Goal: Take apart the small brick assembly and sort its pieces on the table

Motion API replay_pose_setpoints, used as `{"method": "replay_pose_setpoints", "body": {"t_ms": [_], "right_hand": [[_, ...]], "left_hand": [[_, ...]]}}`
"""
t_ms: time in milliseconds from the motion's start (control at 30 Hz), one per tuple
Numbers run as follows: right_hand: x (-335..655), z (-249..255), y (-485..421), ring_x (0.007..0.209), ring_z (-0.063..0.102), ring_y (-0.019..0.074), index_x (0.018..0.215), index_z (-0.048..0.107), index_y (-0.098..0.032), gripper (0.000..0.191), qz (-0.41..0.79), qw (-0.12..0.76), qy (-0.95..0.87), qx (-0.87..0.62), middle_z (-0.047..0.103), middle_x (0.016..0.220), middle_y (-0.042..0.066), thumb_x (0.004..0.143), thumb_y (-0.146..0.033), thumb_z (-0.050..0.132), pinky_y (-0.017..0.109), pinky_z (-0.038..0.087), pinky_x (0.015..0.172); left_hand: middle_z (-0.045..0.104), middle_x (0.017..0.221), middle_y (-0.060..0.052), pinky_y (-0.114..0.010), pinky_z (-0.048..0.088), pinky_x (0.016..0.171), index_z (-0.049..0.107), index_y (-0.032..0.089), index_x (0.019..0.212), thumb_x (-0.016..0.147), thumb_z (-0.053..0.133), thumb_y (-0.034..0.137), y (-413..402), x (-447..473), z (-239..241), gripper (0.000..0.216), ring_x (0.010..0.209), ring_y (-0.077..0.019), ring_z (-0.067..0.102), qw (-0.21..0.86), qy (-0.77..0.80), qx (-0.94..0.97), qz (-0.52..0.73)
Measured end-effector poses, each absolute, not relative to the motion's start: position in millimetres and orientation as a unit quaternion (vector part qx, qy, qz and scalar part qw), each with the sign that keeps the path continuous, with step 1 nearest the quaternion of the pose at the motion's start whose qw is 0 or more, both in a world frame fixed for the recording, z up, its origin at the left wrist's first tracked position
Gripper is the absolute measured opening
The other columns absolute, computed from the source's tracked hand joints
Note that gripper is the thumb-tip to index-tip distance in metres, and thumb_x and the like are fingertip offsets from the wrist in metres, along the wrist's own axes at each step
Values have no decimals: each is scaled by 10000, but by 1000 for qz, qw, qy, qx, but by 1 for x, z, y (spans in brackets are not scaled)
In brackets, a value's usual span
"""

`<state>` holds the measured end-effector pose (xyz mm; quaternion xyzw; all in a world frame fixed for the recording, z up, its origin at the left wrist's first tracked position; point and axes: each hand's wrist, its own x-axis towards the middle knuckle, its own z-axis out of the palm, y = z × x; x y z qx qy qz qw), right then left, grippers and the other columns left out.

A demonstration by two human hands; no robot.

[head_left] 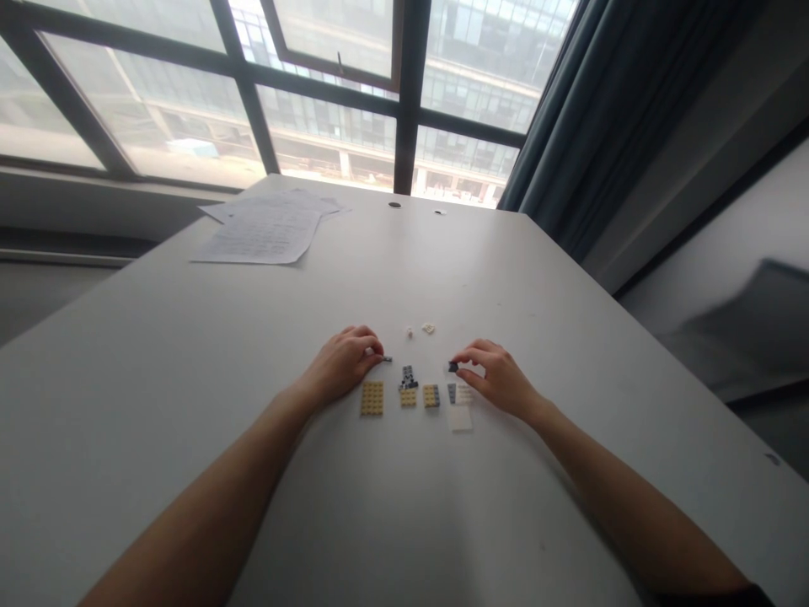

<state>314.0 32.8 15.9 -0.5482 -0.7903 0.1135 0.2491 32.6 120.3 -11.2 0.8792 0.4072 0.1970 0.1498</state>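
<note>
My left hand (345,361) rests on the white table (190,405) with its fingers pinched on a small grey brick piece (386,359). My right hand (499,375) pinches a small dark brick piece (452,367) just above the table. Between the hands lie small plates in a row: a tan plate (372,398), a dark grey stack (408,378) on a small tan plate (408,397), a tan-and-grey piece (431,395), a grey-and-cream piece (460,393) and a white plate (461,418). Two tiny pale pieces (428,328) lie farther back.
Sheets of printed paper (265,228) lie at the table's far left. Two small dark spots (395,205) sit near the far edge. A window and a dark curtain (587,126) stand behind the table. The table's right edge drops off beside a wall.
</note>
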Motion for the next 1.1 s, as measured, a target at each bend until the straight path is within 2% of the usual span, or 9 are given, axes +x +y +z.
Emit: {"method": "replay_pose_setpoints", "body": {"t_ms": [367, 533, 767, 1100], "right_hand": [[280, 23, 2, 908, 541, 194, 991, 649, -202, 139, 68, 213, -873, -433, 645, 949, 49, 857, -223, 622, 354, 369, 861], [271, 27, 28, 918, 549, 193, 973, 665, -203, 140, 63, 208, -865, -452, 649, 948, 46, 835, -206, 647, 352, 369, 867], [262, 8, 86, 897, 566, 175, 927, 702, -208, 136, 116, 187, -838, -499, 641, 887, 30, 811, -154, 655, 315, 403, 841], [256, 3, 93, 869, 566, 160, 924, 723, -212, 158, 150, 184, -844, -481, 634, 870, 34, 807, -142, 642, 286, 420, 835]], "left_hand": [[648, 980, -47, -352, 427, 875, 671, 224, 814, 847, 499, 346, 122, 32, -17, 213, 936, -215, 553, 150, 400, 878, 216], [652, 962, -50, -346, 434, 853, 672, 220, 813, 844, 499, 339, 122, 31, -17, 212, 925, -213, 556, 148, 403, 875, 222], [650, 957, -46, -354, 429, 837, 680, 226, 805, 832, 520, 304, 123, 29, -18, 180, 926, -221, 558, 138, 417, 869, 230], [649, 946, -39, -352, 428, 830, 677, 230, 784, 823, 543, 316, 122, 30, -18, 165, 910, -219, 558, 146, 425, 861, 237]]}}
